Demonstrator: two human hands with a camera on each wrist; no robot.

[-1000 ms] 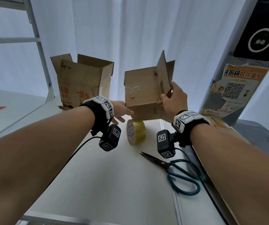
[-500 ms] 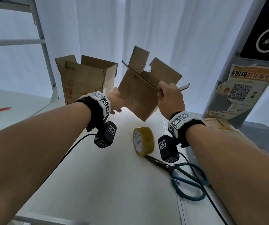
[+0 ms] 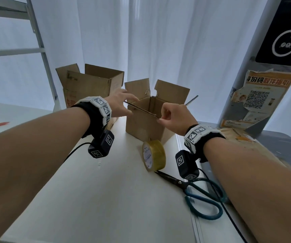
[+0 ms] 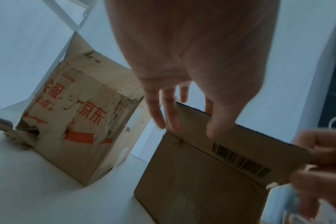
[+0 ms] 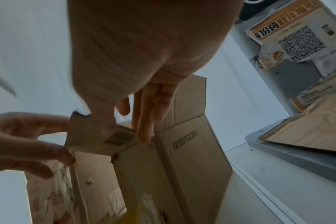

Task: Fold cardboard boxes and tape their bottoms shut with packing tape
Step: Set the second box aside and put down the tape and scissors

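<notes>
We stand the smaller cardboard box (image 3: 144, 123) upright on the white worktop (image 3: 106, 199), open end up, just beside the larger printed box (image 3: 88, 88) at its left. Our right hand (image 3: 175, 118) pinches the near flap (image 4: 238, 151) at its right corner between thumb and fingers, holding it roughly level over the opening; our left hand (image 3: 119, 106) has its fingers nearly straight and spread, the fingertips (image 4: 171, 121) touching the flap's left edge without curling round it. The far flaps (image 3: 172, 91) stand upright. We judge the step in hand to be flap folding on this box, with taping not yet begun: no fresh strip is visible, although whether the underside is sealed cannot be told. The roll of packing tape (image 3: 153, 155) stands on edge just in front of the box, and the scissors (image 3: 199, 193) lie near it to the right. The next move, as we read it, calls for pressing the flaps flat and steadying them with one hand, so that the other is free to reach the roll.
</notes>
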